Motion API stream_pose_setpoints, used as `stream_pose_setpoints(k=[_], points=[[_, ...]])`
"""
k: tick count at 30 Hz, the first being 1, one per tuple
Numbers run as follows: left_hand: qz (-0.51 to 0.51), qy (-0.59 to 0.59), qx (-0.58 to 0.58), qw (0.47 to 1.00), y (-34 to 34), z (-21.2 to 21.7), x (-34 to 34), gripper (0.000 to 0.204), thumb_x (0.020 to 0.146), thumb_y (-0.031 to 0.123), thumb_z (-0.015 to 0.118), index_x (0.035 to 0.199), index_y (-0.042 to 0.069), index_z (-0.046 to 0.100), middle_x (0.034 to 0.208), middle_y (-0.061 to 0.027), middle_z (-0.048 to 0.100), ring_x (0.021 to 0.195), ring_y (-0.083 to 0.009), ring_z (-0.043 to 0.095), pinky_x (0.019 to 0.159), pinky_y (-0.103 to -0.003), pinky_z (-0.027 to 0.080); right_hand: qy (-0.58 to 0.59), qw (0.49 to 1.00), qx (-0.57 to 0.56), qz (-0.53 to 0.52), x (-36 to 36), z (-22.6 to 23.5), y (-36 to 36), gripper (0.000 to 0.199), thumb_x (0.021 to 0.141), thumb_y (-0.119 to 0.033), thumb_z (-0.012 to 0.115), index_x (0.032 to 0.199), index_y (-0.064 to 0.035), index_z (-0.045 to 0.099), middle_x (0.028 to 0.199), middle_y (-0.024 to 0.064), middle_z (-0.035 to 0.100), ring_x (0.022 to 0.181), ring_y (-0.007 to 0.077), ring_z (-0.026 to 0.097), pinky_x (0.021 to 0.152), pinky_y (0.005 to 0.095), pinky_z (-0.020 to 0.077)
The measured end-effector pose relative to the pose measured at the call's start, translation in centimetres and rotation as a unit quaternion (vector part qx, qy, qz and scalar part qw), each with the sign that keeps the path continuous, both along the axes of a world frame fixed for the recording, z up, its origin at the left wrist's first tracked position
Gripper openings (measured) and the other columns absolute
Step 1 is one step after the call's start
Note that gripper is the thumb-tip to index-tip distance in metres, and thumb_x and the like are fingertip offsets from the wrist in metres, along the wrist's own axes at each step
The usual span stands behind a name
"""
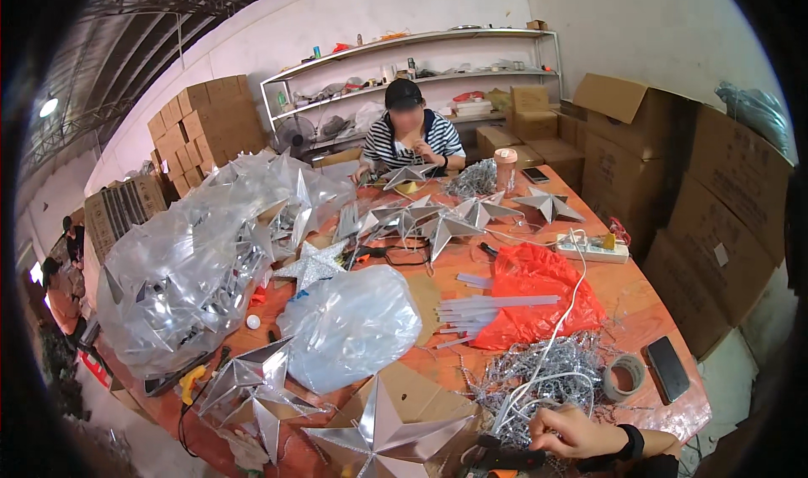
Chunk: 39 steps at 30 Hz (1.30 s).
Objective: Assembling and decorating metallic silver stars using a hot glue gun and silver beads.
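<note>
1. Silver tinsel strands (543, 364) lie heaped on the table (673, 310), just beyond the right hand (568, 434).
2. The right hand's fingers curl inward; I cannot tell whether they grip anything. A black wristband (629, 443) circles the wrist. The left hand is out of view, so its state cannot be told.
3. Below and left of the right hand sits a dark object (509, 459), its kind unclear.
4. Further left, a large silver five-pointed star (383, 432) rests on brown cardboard.
5. A tape roll (611, 384) stands beside the tinsel, near a black phone (667, 369).
6. Translucent sticks (497, 304) lie partly against a red plastic bag (526, 268).
7. Across the table, a person in a striped top (383, 146) sits behind more silver stars (450, 230).
</note>
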State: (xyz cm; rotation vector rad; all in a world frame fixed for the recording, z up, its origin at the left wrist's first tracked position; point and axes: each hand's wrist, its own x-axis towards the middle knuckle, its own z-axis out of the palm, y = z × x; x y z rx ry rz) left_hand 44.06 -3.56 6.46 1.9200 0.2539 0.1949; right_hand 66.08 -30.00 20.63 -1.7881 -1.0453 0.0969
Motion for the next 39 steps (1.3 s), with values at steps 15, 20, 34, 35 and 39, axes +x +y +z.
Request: stream_pose_setpoints(k=[15, 20, 34, 35, 39], points=[[-0.015, 0.015, 0.008, 1.000, 0.2, -0.3, -0.8, 0.040, 0.098, 0.032, 0.045, 0.121, 0.001, 0.051, 0.119, -0.0162, 0.053, 0.113, -0.0298, 0.049, 0.098, -0.040, 0.036, -0.106, 0.990, -0.091, 0.029, -0.6, 1.4, 0.3, 0.024, 0.087, -0.024, 0.066, 0.088, -0.0060, 0.050, 0.059, 0.0059, 0.056, 0.049, 0.0232, 0.058, 0.043, 0.0322, 0.0433], [-0.017, -0.005, -0.010, 1.000, 0.4, -1.5, -0.6, 0.036, 0.097, 0.025, 0.045, 0.124, 0.001, 0.048, 0.122, -0.0160, 0.051, 0.115, -0.0291, 0.048, 0.098, -0.036, 0.037, 0.030, 0.994, -0.099, 0.028, -1.7, 4.8, -1.1, 0.021, 0.085, -0.021, 0.068, 0.087, -0.0035, 0.057, 0.078, 0.0092, 0.067, 0.066, 0.0240, 0.067, 0.053, 0.0297, 0.0493], [-0.016, 0.033, -0.066, 0.997, -0.2, 1.4, -0.4, 0.035, 0.099, 0.026, 0.042, 0.124, 0.001, 0.047, 0.121, -0.0142, 0.050, 0.112, -0.0264, 0.047, 0.096, -0.033, 0.036, 0.011, 0.983, -0.123, 0.139, -0.5, 2.6, 0.6, 0.015, 0.086, -0.014, 0.065, 0.091, -0.0007, 0.064, 0.085, 0.0085, 0.063, 0.078, 0.0254, 0.061, 0.067, 0.0345, 0.0501], [-0.013, 0.033, -0.061, 0.997, -0.3, 1.6, -0.4, 0.034, 0.099, 0.024, 0.041, 0.124, 0.001, 0.047, 0.121, -0.0142, 0.050, 0.112, -0.0267, 0.047, 0.096, -0.034, 0.036, 0.002, 0.985, -0.110, 0.132, -0.4, 2.4, 0.7, 0.015, 0.085, -0.014, 0.066, 0.090, -0.0009, 0.064, 0.085, 0.0081, 0.062, 0.078, 0.0251, 0.061, 0.068, 0.0345, 0.0499], [-0.018, 0.018, -0.047, 0.999, -0.3, 1.0, -0.3, 0.030, 0.097, 0.015, 0.041, 0.122, 0.001, 0.048, 0.120, -0.0155, 0.050, 0.112, -0.0290, 0.048, 0.097, -0.035, 0.037, -0.049, 0.992, -0.077, 0.082, -0.3, 2.4, 1.1, 0.013, 0.082, -0.013, 0.068, 0.088, -0.0015, 0.065, 0.083, 0.0067, 0.061, 0.080, 0.0237, 0.058, 0.069, 0.0344, 0.0489]])
